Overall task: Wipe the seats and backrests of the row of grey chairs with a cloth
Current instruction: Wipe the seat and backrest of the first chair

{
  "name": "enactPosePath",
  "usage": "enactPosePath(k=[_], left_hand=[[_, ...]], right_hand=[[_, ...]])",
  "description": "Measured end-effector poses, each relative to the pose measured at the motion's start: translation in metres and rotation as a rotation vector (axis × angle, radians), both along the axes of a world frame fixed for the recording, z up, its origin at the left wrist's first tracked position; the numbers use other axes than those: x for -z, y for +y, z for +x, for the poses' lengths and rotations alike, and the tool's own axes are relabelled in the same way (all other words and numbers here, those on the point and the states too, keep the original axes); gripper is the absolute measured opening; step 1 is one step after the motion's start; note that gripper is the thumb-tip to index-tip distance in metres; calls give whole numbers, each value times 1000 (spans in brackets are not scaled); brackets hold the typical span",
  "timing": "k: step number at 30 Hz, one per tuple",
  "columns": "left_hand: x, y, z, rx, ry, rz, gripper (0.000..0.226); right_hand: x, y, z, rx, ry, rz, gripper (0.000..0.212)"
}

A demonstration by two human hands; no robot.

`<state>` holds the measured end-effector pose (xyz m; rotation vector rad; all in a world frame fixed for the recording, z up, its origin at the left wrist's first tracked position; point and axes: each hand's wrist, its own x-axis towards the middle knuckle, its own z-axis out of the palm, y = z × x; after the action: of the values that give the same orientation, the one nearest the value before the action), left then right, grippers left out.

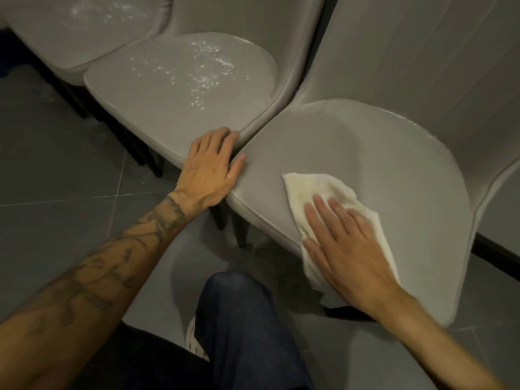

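Three grey padded chairs stand side by side. On the seat of the nearest chair at the right lies a cream cloth, and my right hand presses flat on it with straight fingers near the seat's front edge. My left hand rests with fingers spread on the front corner of the middle chair's seat, its thumb touching the right seat's edge. The middle seat glistens with wet droplets. The backrest of the right chair rises behind its seat.
A third grey seat, also speckled with droplets, sits at the top left. Dark chair legs stand on grey floor tiles. My knee in dark trousers is just before the right chair. A dark skirting strip runs at the right.
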<state>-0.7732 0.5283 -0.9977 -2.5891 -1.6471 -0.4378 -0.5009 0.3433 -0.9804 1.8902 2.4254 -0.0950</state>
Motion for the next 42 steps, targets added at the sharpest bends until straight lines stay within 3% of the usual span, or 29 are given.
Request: enactPosePath(k=[4, 11, 17, 23, 29, 35, 42], left_hand=[[1, -7, -6, -66, -35, -8, 61], [9, -7, -6, -108, -6, 20, 58], [3, -9, -6, -110, 20, -8, 62], [1, -9, -7, -100, -13, 1, 60], [0, -9, -10, -99, -19, -10, 57], [4, -8, -10, -82, -67, 21, 52], [0, 2, -7, -69, -48, 98, 41]], right_hand=[[-3, 73, -65, -2, 76, -21, 65], [3, 39, -45, -23, 79, -14, 65], [-4, 122, -111, 21, 140, -25, 68], [5, 92, -92, 3, 147, 17, 68], [1, 141, -132, 51, 143, -6, 68], [6, 91, -106, 47, 152, 41, 62], [-1, 171, -115, 120, 229, 27, 58]])
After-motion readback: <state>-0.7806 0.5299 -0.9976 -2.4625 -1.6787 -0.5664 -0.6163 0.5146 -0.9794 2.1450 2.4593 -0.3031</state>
